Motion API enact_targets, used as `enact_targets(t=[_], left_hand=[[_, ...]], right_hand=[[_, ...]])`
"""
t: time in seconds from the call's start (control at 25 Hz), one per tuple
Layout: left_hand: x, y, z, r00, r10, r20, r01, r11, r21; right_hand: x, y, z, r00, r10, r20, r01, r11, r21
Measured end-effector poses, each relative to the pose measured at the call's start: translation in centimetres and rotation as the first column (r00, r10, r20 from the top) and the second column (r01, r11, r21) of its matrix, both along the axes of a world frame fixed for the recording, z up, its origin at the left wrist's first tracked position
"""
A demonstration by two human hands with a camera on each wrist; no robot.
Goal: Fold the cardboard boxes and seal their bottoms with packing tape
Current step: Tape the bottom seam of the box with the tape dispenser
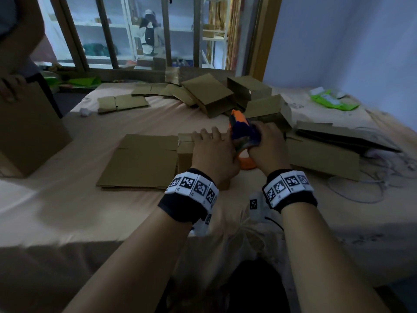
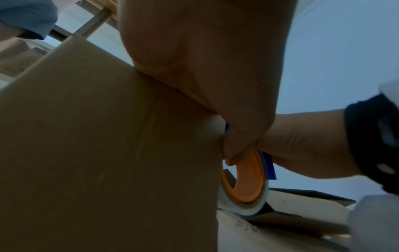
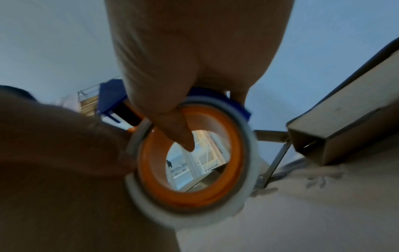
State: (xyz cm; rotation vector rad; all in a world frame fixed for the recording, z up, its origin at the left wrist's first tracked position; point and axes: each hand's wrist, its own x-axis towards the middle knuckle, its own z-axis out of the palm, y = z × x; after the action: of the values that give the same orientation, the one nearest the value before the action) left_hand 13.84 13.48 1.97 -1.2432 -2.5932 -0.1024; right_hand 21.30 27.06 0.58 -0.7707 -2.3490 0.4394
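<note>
The right hand (image 1: 268, 143) curls its fingers over the blue body of the tape dispenser (image 1: 244, 134) and grips it, the thumb (image 3: 179, 133) hooked down into the orange core of the tape roll (image 3: 190, 209); the left hand (image 1: 214, 152) lies flat, fingers (image 1: 208, 133) straight and slightly spread, pressing on top of the folded box (image 1: 186, 152); the dispenser sits at the box's 3 o'clock edge, touching it, its orange nose pointing toward 12 o'clock; in the left wrist view the roll hangs just beside the box's brown side wall (image 2: 103, 145); both wrists wear black bands with white coded squares; a flattened carton (image 1: 140, 161) lies at 9 o'clock of the box, touching it; a long box (image 1: 325, 157) lies at 3 o'clock beyond the right hand; a heap of folded and flat cartons (image 1: 209, 96) spreads at 12 o'clock, well apart; everything rests on a pale sheet (image 1: 101, 211); at 10 o'clock another person's hand (image 1: 10, 89) rests on the top edge of an upright carton (image 1: 31, 132); green packets (image 1: 331, 101) lie at 2 o'clock near the wall.
</note>
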Motion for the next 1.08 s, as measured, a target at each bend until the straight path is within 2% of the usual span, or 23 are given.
enact_targets(t=[0.12, 0.2, 0.4, 0.48, 0.72, 0.84, 1.08], left_hand=[[-0.1, 0.0, -0.3, 1.000, -0.011, 0.000, 0.011, 1.000, 0.025], [-0.3, 0.0, -0.4, 1.000, -0.003, -0.011, 0.004, 0.999, 0.039], [-0.4, 0.2, -0.7, 1.000, -0.001, -0.028, 0.004, 0.997, 0.082], [-0.5, 0.6, -0.6, 1.000, 0.000, -0.013, 0.001, 0.996, 0.085], [-0.7, 0.0, -0.1, 0.999, 0.024, 0.032, -0.025, 0.999, 0.043], [-0.5, 0.7, 0.2, 0.999, 0.017, 0.031, -0.018, 0.999, 0.036], [-0.4, 0.3, -0.1, 1.000, 0.006, -0.003, -0.006, 0.999, 0.044]], right_hand=[[-0.6, -0.8, -0.4, 0.995, 0.042, -0.091, -0.052, 0.993, -0.109], [-0.7, -0.6, -0.8, 0.990, 0.032, -0.138, -0.049, 0.991, -0.122], [-0.4, 0.8, -2.1, 0.961, -0.069, -0.269, -0.013, 0.956, -0.292], [-0.7, 1.2, -2.6, 0.947, -0.083, -0.309, -0.020, 0.949, -0.314], [-1.2, 0.9, -2.4, 0.943, -0.052, -0.328, -0.042, 0.961, -0.274], [-1.0, 1.8, -2.6, 0.956, -0.038, -0.290, -0.032, 0.972, -0.234], [-0.1, 2.2, -3.1, 0.992, -0.026, -0.127, 0.022, 0.999, -0.031]])
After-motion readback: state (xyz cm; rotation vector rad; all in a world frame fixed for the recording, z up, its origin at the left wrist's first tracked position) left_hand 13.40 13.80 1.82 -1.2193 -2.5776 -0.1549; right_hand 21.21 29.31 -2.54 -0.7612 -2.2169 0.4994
